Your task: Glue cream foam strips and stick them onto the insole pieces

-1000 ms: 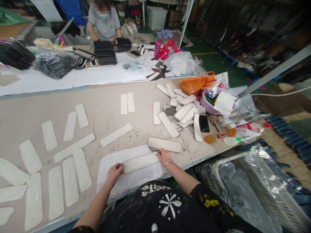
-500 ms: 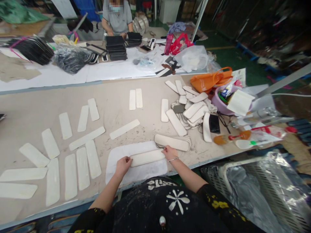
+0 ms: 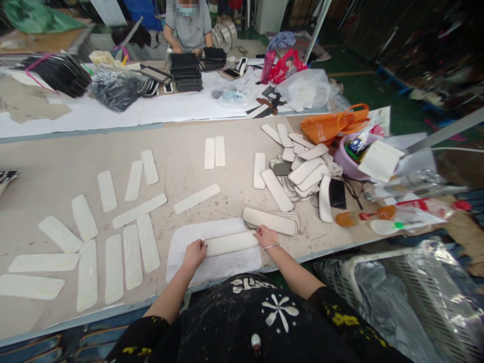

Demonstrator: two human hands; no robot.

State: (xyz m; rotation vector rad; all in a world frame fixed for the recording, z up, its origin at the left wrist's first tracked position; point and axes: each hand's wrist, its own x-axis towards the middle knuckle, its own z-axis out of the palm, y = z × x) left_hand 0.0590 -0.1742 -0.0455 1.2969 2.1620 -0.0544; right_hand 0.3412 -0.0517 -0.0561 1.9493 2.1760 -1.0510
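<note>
A long white strip with rounded corners lies over a white paper sheet at the table's near edge. My left hand pinches its left end, and my right hand pinches its right end. Just beyond my right hand is a fanned stack of similar dark-edged strips. Several loose white strips are spread over the left of the table, and one strip lies slantwise past the paper. Two short strips lie side by side farther back.
A heap of padded strips lies at the right, beside a phone, a purple basin, an orange bag and bottles. A white crate stands below the right edge. Across the table sits a co-worker behind black stacks.
The view has shifted slightly, so the table's contents sit a little farther right. Both hands keep their pinch on the strip's ends, with hardly any movement.
</note>
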